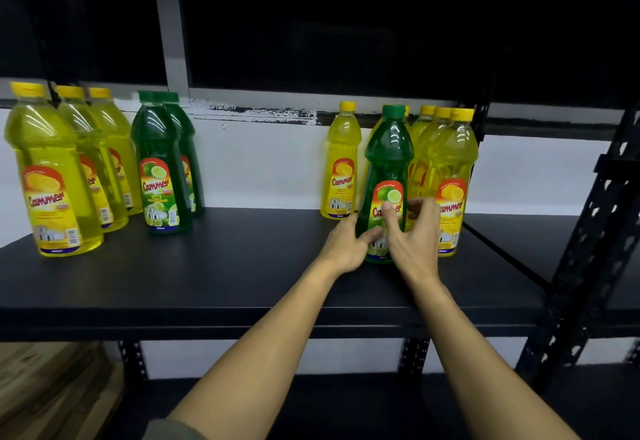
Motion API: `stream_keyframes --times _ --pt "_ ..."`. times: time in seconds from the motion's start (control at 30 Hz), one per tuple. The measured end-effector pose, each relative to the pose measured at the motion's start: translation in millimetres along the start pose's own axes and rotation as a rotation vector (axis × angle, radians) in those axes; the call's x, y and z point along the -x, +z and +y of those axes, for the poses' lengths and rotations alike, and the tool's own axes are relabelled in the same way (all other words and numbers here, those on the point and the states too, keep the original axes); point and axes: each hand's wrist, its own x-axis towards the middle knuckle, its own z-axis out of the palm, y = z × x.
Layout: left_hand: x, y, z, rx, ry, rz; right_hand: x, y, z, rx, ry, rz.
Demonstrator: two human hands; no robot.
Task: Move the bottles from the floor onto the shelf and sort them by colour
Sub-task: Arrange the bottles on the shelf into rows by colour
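Observation:
A green bottle (389,159) with a green cap stands upright on the black shelf (225,266), right of centre. My left hand (346,245) wraps its lower left side, thumb across the label. My right hand (414,231) holds its lower right side, fingers spread over the label. Behind and right of it stand several yellow bottles (450,169), and one yellow bottle (341,162) stands just left of it. At the shelf's left stand three yellow bottles (52,169) and two green bottles (161,162).
A black perforated upright (588,231) rises at the right of the shelf. A grey post (173,24) runs behind it. A lower shelf (311,405) lies below, with wooden flooring (52,387) at bottom left.

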Motion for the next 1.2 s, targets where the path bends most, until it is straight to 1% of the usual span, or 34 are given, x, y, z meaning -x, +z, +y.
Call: stream_keyframes --times 0.2,0.37,0.5,0.6,0.73,0.9,1.0,1.1,1.2 --pt "21 -44 -24 0.013 -0.02 -0.048 14 6 -24 -0.19 0.073 -0.28" --pt "52 -101 -37 0.059 -0.033 -0.083 27 35 -60 -0.34 0.147 -0.525" --pt "80 -150 -52 0.086 -0.067 -0.069 35 69 -91 -0.364 0.148 -0.687" --pt "104 -184 -66 0.089 -0.077 -0.041 45 102 -111 -0.383 0.156 -0.745" --pt "125 -228 -86 0.057 -0.122 0.074 63 145 -142 -0.423 0.152 -0.814" --pt "134 -277 -115 -0.131 -0.183 0.166 81 195 -176 -0.456 0.134 -0.878" --pt "138 -298 -122 -0.211 -0.199 0.233 86 221 -191 -0.466 0.133 -0.896" --pt "135 -311 -140 -0.218 -0.231 0.282 88 241 -201 -0.472 0.141 -0.917" --pt "135 -312 -148 -0.194 -0.223 0.351 90 254 -205 -0.479 0.157 -0.938"
